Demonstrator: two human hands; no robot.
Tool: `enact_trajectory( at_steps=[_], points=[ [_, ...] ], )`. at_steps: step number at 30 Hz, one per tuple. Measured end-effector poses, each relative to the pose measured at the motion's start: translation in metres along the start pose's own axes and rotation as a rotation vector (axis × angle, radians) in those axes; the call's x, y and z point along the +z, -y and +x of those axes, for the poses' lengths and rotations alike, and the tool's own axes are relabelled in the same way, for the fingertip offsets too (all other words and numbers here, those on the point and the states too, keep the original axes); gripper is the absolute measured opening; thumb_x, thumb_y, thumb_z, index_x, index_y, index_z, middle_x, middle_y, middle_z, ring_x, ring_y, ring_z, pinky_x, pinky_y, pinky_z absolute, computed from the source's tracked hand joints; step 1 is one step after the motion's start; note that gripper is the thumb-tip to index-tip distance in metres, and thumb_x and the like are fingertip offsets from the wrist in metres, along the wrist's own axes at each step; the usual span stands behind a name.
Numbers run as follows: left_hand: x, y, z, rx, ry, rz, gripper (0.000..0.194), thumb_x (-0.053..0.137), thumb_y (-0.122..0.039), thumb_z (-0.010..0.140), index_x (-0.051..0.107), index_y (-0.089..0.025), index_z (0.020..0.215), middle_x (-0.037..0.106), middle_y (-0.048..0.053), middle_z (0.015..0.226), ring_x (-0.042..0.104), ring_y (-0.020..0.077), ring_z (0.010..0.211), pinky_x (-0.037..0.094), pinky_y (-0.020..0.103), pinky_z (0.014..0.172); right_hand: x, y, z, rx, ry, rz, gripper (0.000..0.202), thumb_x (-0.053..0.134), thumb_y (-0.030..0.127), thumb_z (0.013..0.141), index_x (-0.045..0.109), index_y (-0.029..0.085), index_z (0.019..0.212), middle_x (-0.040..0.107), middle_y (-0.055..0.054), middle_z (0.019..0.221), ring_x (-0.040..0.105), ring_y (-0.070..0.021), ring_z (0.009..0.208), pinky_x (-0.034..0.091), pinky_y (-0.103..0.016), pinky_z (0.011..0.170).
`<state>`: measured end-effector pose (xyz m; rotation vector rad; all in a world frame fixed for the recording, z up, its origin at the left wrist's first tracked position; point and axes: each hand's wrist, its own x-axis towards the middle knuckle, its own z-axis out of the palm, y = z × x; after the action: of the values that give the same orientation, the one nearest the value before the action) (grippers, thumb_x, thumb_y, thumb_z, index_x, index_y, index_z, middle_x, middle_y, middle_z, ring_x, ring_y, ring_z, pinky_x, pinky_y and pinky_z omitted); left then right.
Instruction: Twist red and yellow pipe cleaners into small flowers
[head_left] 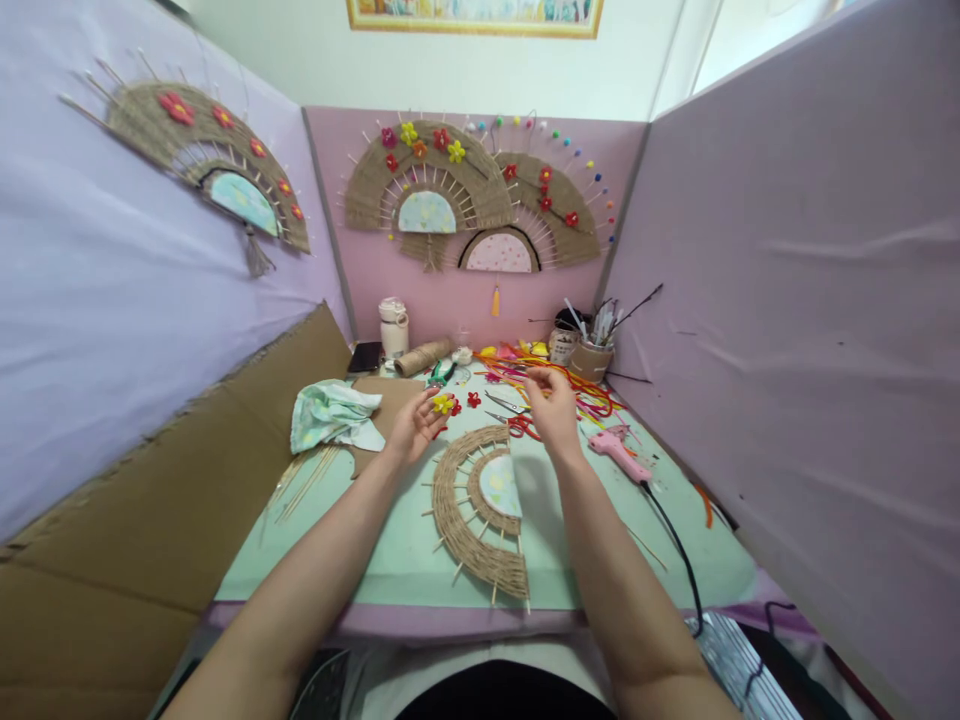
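Observation:
My left hand (417, 428) is turned palm up over the table and holds a small yellow flower (443, 404) at its fingers. Two red flowers (474, 400) lie just beyond it. To the right, my right hand (553, 408) is raised with its fingers drawn together near the tips; whatever may be in them is too small to make out. Below and between both hands lies a half-round fan (469, 510) of wound twine on thin sticks, with a pale patterned half-circle (501, 487) at its centre. Red-handled scissors (523, 427) rest beside my right hand.
A pink glue gun (619, 456) with a black cord lies on the right. Orange and red pipe cleaners (592, 392) spread behind my right hand. A patterned cloth (330, 412), a white bottle (394, 328) and a twine roll (424, 357) stand or lie at left and back.

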<state>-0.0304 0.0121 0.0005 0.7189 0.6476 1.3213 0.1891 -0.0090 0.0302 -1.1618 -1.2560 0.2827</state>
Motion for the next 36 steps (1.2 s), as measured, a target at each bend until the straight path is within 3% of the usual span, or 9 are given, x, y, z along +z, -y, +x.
enact_trajectory(
  at_steps=[3, 6, 8, 11, 15, 21, 28, 32, 36],
  points=[
    [0.0, -0.001, 0.0, -0.017, -0.003, 0.008, 0.025, 0.054, -0.03, 0.08, 0.06, -0.014, 0.098, 0.066, 0.01, 0.094, 0.065, 0.0171, 0.085, 0.051, 0.028, 0.076, -0.022, 0.01, 0.019, -0.053, 0.052, -0.118, 0.02, 0.05, 0.027, 0.078, 0.061, 0.015, 0.09, 0.065, -0.007, 0.088, 0.058, -0.0163, 0.079, 0.044, -0.028, 0.075],
    [0.0, -0.002, 0.001, -0.033, -0.021, 0.016, 0.025, 0.054, -0.03, 0.079, 0.061, -0.013, 0.096, 0.066, 0.008, 0.084, 0.065, 0.0156, 0.076, 0.051, 0.026, 0.07, -0.029, -0.002, 0.031, -0.006, 0.23, -0.363, 0.016, 0.053, 0.023, 0.076, 0.064, 0.016, 0.085, 0.067, -0.006, 0.083, 0.059, -0.0163, 0.077, 0.042, -0.027, 0.073],
    [-0.001, -0.002, 0.001, -0.034, -0.028, 0.011, 0.023, 0.055, -0.029, 0.079, 0.061, -0.014, 0.095, 0.066, 0.006, 0.08, 0.064, 0.0143, 0.072, 0.051, 0.024, 0.066, -0.022, -0.019, 0.032, 0.064, 0.4, -0.574, 0.012, 0.056, 0.019, 0.073, 0.066, 0.016, 0.079, 0.068, -0.007, 0.082, 0.06, -0.0176, 0.079, 0.041, -0.026, 0.072],
    [-0.002, -0.004, 0.001, -0.029, -0.043, -0.031, 0.02, 0.055, -0.026, 0.078, 0.062, -0.013, 0.091, 0.065, 0.005, 0.075, 0.063, 0.0125, 0.069, 0.05, 0.023, 0.065, -0.004, -0.044, 0.026, 0.059, 0.588, -0.79, 0.014, 0.056, 0.014, 0.071, 0.067, 0.015, 0.079, 0.068, -0.01, 0.085, 0.061, -0.0204, 0.084, 0.04, -0.026, 0.07],
    [-0.006, -0.012, 0.002, 0.015, -0.063, -0.13, 0.017, 0.054, -0.024, 0.079, 0.062, -0.012, 0.088, 0.064, 0.005, 0.074, 0.062, 0.0115, 0.07, 0.051, 0.022, 0.068, 0.014, -0.065, 0.014, 0.058, 0.666, -0.861, 0.013, 0.059, 0.015, 0.069, 0.067, 0.015, 0.079, 0.067, -0.014, 0.086, 0.061, -0.0245, 0.084, 0.041, -0.029, 0.068],
    [-0.014, -0.025, 0.007, 0.103, -0.098, -0.248, 0.016, 0.052, -0.022, 0.079, 0.061, -0.013, 0.089, 0.063, 0.006, 0.074, 0.062, 0.0136, 0.072, 0.052, 0.025, 0.069, 0.021, -0.073, 0.008, 0.015, 0.65, -0.844, 0.013, 0.058, 0.013, 0.069, 0.065, 0.017, 0.079, 0.065, -0.014, 0.081, 0.062, -0.0258, 0.08, 0.043, -0.033, 0.066],
    [-0.017, -0.025, 0.009, 0.076, -0.103, -0.292, 0.015, 0.053, -0.019, 0.079, 0.061, -0.012, 0.09, 0.062, 0.005, 0.073, 0.061, 0.0129, 0.068, 0.051, 0.024, 0.064, 0.019, -0.069, 0.002, 0.076, 0.635, -0.799, 0.013, 0.054, 0.014, 0.074, 0.063, 0.015, 0.084, 0.063, -0.017, 0.086, 0.061, -0.0286, 0.083, 0.043, -0.036, 0.07],
    [-0.017, -0.026, 0.008, 0.058, -0.071, -0.33, 0.015, 0.053, -0.018, 0.079, 0.06, -0.012, 0.091, 0.059, 0.003, 0.071, 0.058, 0.0113, 0.065, 0.05, 0.022, 0.061, 0.01, -0.066, 0.003, 0.06, 0.479, -0.764, 0.024, 0.047, 0.015, 0.078, 0.06, 0.013, 0.098, 0.062, -0.017, 0.094, 0.059, -0.0257, 0.089, 0.042, -0.036, 0.076],
    [-0.012, -0.027, 0.002, 0.024, 0.007, -0.348, 0.017, 0.05, -0.021, 0.082, 0.06, -0.012, 0.092, 0.057, 0.004, 0.074, 0.057, 0.0112, 0.068, 0.05, 0.022, 0.062, 0.013, -0.062, 0.003, -0.051, 0.321, -0.404, 0.034, 0.044, 0.02, 0.079, 0.056, 0.015, 0.111, 0.062, -0.011, 0.098, 0.058, -0.02, 0.085, 0.044, -0.033, 0.077]
  ],
)
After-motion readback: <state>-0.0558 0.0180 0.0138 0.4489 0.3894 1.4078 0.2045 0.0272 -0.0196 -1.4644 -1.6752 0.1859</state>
